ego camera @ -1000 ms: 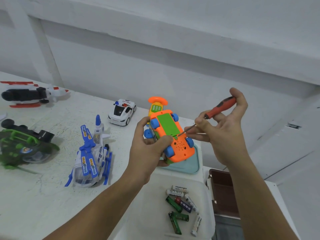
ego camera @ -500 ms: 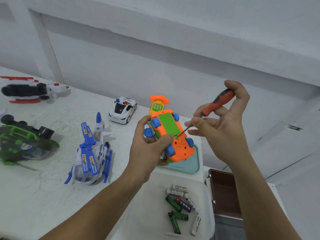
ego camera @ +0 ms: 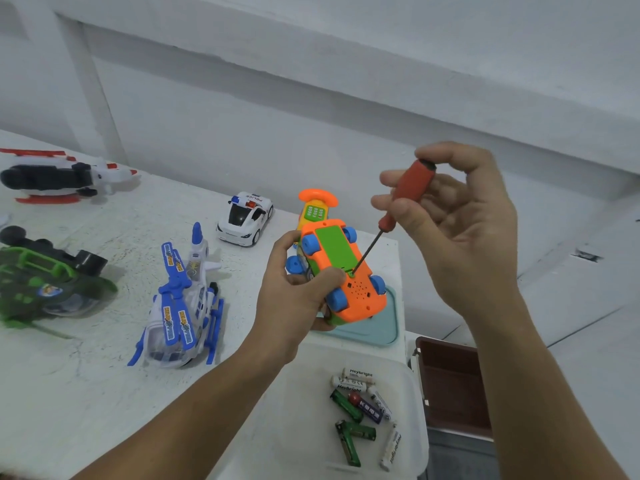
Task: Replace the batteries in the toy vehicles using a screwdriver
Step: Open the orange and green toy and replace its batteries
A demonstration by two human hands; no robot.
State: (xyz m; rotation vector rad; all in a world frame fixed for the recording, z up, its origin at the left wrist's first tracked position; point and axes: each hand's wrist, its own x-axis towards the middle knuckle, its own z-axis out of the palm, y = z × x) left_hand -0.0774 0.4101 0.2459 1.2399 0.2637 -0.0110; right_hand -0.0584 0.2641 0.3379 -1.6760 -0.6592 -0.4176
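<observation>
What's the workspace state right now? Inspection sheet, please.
Surface: white table, scuffed.
Job's things: orange toy car held underside up, green battery cover in place; screwdriver tip at the cover's edge; loose batteries in a white tray; blue-white helicopter, green helicopter, police car, red-and-white aircraft on the table.
Clutter: toy phone, teal lid.
Hands: left hand grips the car; right hand pinches the screwdriver handle.
Cables: nothing seen.
Surroundings: white wall behind; brown box right of the table.
</observation>
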